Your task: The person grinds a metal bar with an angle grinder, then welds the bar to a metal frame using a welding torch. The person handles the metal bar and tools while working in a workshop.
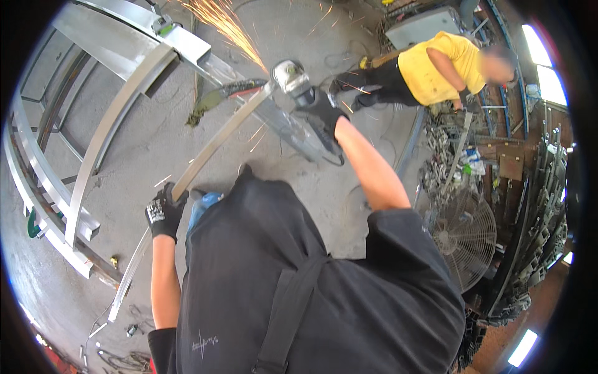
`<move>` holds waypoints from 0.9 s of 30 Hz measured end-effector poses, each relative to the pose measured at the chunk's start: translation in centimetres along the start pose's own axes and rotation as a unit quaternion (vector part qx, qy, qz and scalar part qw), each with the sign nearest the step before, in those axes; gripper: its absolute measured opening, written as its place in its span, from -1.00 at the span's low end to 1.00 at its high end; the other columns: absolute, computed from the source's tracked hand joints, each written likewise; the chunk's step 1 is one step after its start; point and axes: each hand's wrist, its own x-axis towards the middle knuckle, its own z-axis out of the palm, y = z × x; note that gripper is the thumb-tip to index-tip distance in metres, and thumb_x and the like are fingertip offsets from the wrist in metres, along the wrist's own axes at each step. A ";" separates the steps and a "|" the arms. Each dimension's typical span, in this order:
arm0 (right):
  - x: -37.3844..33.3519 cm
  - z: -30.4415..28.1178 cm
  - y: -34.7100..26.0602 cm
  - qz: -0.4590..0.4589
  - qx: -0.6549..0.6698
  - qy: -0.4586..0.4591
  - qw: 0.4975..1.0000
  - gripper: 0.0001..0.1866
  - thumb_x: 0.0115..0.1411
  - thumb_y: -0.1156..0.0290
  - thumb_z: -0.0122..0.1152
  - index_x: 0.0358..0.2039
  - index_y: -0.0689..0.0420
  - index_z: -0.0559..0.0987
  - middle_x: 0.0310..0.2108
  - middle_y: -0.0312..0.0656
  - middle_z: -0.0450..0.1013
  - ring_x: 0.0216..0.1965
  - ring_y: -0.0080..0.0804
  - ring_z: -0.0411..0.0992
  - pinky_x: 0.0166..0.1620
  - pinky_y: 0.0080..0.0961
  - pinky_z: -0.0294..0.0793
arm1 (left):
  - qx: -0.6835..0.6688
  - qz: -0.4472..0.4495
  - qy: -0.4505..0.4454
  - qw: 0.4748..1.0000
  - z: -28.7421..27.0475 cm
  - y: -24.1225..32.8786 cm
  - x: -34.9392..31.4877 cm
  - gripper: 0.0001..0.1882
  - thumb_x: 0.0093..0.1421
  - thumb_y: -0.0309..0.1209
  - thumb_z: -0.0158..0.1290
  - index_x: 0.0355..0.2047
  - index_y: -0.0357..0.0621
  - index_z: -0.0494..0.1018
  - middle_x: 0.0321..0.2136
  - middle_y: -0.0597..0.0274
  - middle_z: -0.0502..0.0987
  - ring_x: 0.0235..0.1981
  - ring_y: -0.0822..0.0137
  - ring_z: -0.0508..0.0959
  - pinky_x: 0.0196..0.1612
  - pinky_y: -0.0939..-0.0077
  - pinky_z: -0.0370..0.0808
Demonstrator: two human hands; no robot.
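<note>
Grinding appears under way, finished and remaining portions indistinguishable: the silver-and-black angle grinder, enclosed by the fingers of the black-gloved right hand, throws orange sparks at the upper end of the long, curved metal bar, gripped lower down by the fingers of the black-gloved left hand.

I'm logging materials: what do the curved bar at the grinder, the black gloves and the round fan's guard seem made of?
The curved bar looks like dull metal, probably steel: sparks fly from its end at the grinder. The black gloves seem matt fabric, perhaps rubber-coated, judging by their close fit. The fan guard is probably metal wire, greyish, with thin concentric rings; plastic remains possible.
</note>
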 end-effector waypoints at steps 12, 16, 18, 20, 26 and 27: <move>1.0 -0.7 1.0 0.051 -0.074 -0.031 0.995 -0.12 -0.26 -0.05 0.53 0.05 0.19 0.51 -0.08 0.08 0.57 -0.03 -0.02 0.53 0.04 -0.23 0.48 | -0.043 -0.014 0.012 0.999 -1.3 1.1 0.3 -0.62 0.18 0.03 0.16 -0.15 0.09 0.53 -0.30 0.03 0.65 -0.25 -0.06 0.65 -0.22 0.05 0.57; 0.8 -0.8 0.1 0.078 -0.065 -0.041 0.994 -0.11 -0.26 -0.05 0.53 0.06 0.21 0.51 -0.06 0.09 0.56 -0.02 -0.02 0.53 0.05 -0.23 0.48 | -0.045 -0.020 0.002 0.999 -1.2 1.1 0.4 -0.63 0.19 0.03 0.17 -0.17 0.08 0.52 -0.31 0.04 0.65 -0.26 -0.06 0.65 -0.23 0.05 0.57; 0.5 -0.3 -0.5 0.068 -0.071 -0.053 0.994 -0.11 -0.25 -0.02 0.54 0.08 0.22 0.50 -0.03 0.09 0.55 0.00 -0.02 0.52 0.07 -0.23 0.47 | -0.040 -0.020 0.013 0.999 -1.2 1.1 0.4 -0.63 0.19 0.03 0.16 -0.19 0.07 0.52 -0.32 0.04 0.65 -0.26 -0.06 0.65 -0.23 0.05 0.57; 0.2 0.1 -1.2 0.051 -0.048 -0.066 0.995 -0.10 -0.25 -0.02 0.54 0.08 0.22 0.50 -0.03 0.09 0.55 0.00 -0.02 0.52 0.08 -0.24 0.47 | -0.044 -0.023 0.002 0.999 -1.2 1.1 0.4 -0.62 0.19 0.04 0.16 -0.18 0.07 0.52 -0.32 0.04 0.65 -0.26 -0.06 0.65 -0.23 0.05 0.57; 0.6 0.5 -3.5 0.055 -0.039 -0.042 0.997 -0.17 -0.21 -0.06 0.52 0.03 0.20 0.55 -0.07 0.05 0.58 -0.02 -0.04 0.54 0.06 -0.24 0.48 | -0.044 -0.019 0.016 0.999 -1.2 1.2 0.2 -0.62 0.20 0.04 0.15 -0.17 0.07 0.52 -0.31 0.03 0.65 -0.27 -0.06 0.65 -0.23 0.05 0.57; 0.5 0.3 -3.7 0.047 -0.048 -0.049 0.997 -0.18 -0.21 -0.06 0.52 0.02 0.19 0.55 -0.07 0.06 0.58 -0.02 -0.03 0.54 0.06 -0.24 0.48 | -0.051 -0.019 0.017 0.998 -1.2 1.2 0.3 -0.62 0.20 0.04 0.15 -0.17 0.07 0.52 -0.31 0.03 0.65 -0.26 -0.06 0.65 -0.23 0.05 0.58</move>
